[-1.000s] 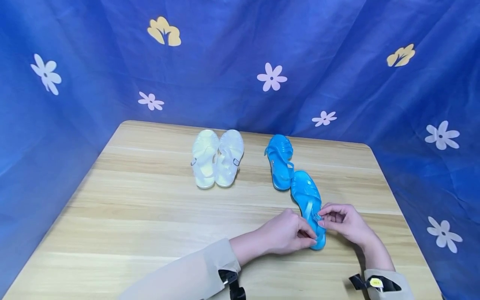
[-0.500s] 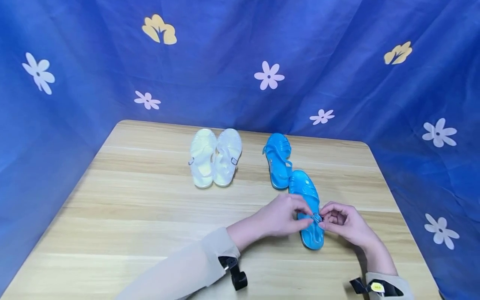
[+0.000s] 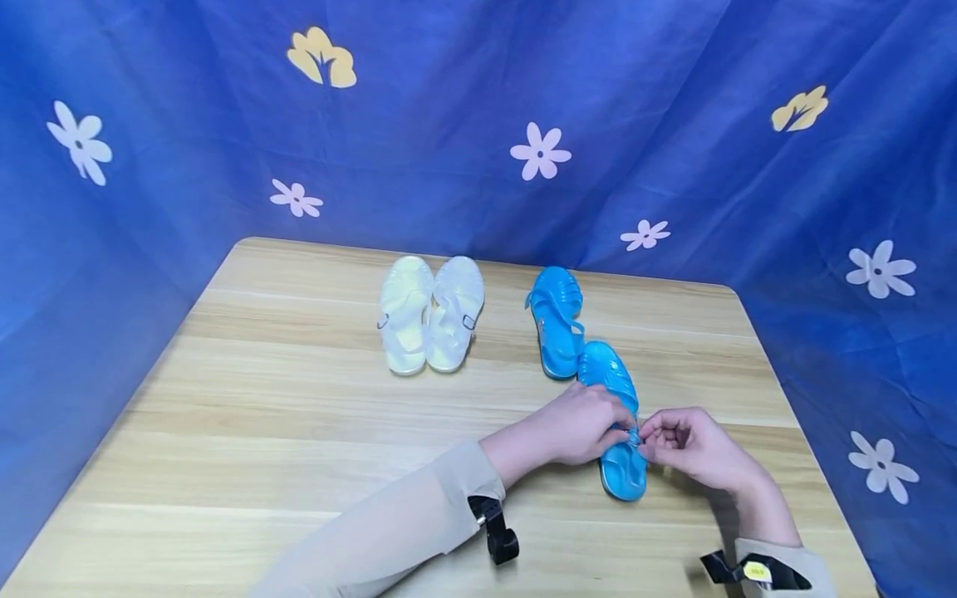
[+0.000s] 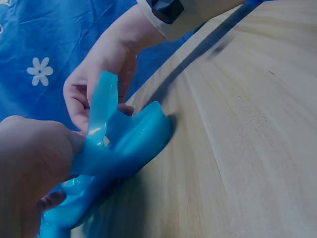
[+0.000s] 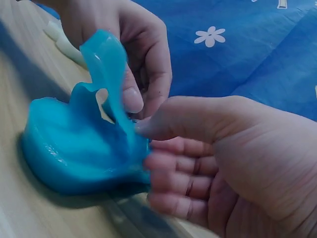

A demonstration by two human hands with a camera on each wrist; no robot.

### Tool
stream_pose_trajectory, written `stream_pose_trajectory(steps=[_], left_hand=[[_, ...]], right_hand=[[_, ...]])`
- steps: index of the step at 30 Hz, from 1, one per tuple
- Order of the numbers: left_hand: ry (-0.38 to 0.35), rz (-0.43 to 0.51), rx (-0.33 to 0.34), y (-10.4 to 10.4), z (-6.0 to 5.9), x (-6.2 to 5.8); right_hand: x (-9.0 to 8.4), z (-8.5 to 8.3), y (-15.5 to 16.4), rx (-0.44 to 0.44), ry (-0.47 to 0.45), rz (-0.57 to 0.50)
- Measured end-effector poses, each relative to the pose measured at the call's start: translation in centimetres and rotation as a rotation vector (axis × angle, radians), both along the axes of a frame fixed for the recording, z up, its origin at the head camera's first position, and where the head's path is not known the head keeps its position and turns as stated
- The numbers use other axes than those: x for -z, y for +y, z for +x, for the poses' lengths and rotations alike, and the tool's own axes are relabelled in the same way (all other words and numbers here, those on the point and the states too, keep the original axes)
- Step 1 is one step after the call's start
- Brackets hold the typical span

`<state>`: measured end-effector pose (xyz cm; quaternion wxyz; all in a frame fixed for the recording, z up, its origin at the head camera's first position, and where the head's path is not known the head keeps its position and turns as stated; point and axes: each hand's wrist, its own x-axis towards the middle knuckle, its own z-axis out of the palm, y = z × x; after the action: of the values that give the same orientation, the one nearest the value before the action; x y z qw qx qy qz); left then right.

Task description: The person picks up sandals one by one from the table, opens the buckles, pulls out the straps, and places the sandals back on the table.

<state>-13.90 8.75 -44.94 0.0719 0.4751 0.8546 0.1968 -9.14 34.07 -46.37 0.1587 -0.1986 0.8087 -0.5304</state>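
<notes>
A glossy blue sandal lies on the table, toe pointing away, its upper partly under my left hand. That hand reaches in from the left and pinches the strap near the buckle. From the opposite side, my right hand pinches the strap at the buckle between thumb and index finger. The right wrist view shows the blue strap standing up above the sandal's heel, with both thumbs beside it. How far the strap runs through the buckle is hidden by the fingers.
Just beyond the toe lies the other blue sandal, touching or nearly touching it. A pair of pearly white sandals stands side by side farther left. Blue flowered cloth hangs behind the wooden table.
My left hand has moved from the sandal's heel up to the buckle and strap. The right hand has stayed at the buckle, shifting only slightly.
</notes>
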Motion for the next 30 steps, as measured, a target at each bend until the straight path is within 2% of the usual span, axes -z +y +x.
stream_pose_trajectory(steps=[5, 10, 13, 17, 21, 30], left_hand=[[-0.03, 0.024, -0.021, 0.14, -0.02, 0.21], [-0.053, 0.003, -0.031, 0.4, 0.07, 0.09], [-0.059, -0.018, -0.037, 0.61, 0.17, 0.05], [-0.024, -0.047, -0.009, 0.85, 0.19, 0.1], [0.001, -0.031, 0.012, 0.99, 0.02, 0.32], [-0.011, 0.053, 0.024, 0.78, -0.24, 0.87]], right_hand=[[-0.39, 0.12, -0.13, 0.005, 0.061, -0.044], [-0.43, 0.11, -0.21, -0.01, 0.065, -0.094], [-0.45, 0.06, -0.11, -0.03, 0.027, -0.039], [-0.53, 0.09, 0.07, -0.055, -0.061, 0.062], [-0.78, 0.24, 0.11, -0.059, -0.116, 0.112], [-0.63, 0.73, -0.13, -0.018, -0.106, 0.043]])
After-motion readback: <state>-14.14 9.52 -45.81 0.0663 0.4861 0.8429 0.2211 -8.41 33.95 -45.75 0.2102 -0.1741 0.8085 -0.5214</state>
